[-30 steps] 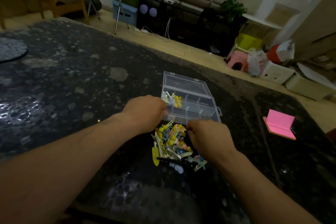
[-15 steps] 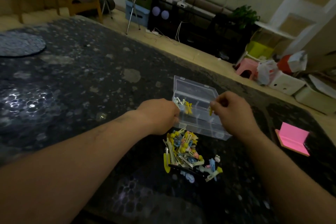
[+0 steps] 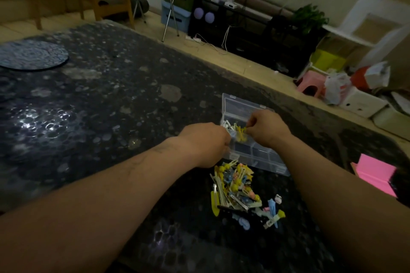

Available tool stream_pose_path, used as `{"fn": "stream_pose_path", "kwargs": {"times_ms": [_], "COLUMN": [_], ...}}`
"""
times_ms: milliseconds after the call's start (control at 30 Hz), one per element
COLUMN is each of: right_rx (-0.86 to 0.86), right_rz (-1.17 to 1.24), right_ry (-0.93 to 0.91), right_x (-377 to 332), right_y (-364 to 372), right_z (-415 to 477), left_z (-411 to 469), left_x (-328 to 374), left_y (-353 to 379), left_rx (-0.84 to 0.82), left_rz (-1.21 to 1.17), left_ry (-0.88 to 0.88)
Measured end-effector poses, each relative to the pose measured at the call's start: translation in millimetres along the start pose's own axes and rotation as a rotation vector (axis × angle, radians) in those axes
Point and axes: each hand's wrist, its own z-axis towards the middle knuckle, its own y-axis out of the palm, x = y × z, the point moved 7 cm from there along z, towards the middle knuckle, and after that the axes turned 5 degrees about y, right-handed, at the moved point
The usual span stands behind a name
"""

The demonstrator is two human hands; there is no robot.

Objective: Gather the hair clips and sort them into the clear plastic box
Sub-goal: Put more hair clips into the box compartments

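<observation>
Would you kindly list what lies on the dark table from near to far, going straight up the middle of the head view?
Pile of hair clips → clear plastic box with the right hand over its clip-filled compartment → box's open lid → far table edge.

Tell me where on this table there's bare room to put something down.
Widest free patch: the dark tabletop left of the left hand, out toward the round mat. A narrower strip lies between the clear box and the pink pad. It is crowded near the clip pile below the box.
</observation>
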Motion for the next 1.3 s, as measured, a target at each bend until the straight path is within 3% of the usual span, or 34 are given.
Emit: {"fn": "stream_pose_path", "kwargs": {"times_ms": [200,433,533,667,900,1300], "right_rx": [0.06,0.296,0.269,0.124,0.153,0.097], "right_rz": [0.1,0.354,0.415,0.249,-0.103,-0.023], "right_ry": [0.041,0.008,-0.027,-0.101,-0.213,-0.18], "right_x": [9.8,26.8,30.7,25.0,8.4,17.3], "right_y": [-8.0,-43.6,-40.2,-14.3,14.9,12.9], "right_z": [-15.2,-95.8,-132.2,-146.9,-150.6,-147.2], "left_z": [1.3,-0.9,-2.2,-3.0,-4.4,-3.6], "left_x": [-1.6,0.0,2.6,4.3,1.6,-0.5], "left_y": [1.3,2.1,3.6,3.8,2.5,1.4], "left_rx": [0.0,0.021,0.071,0.122,0.123,0.11], "left_rz": [-0.009,0.003,0.002,0.025,0.029,0.041], "left_ry": [0.016,0.01,-0.007,-0.026,-0.032,-0.008]}}
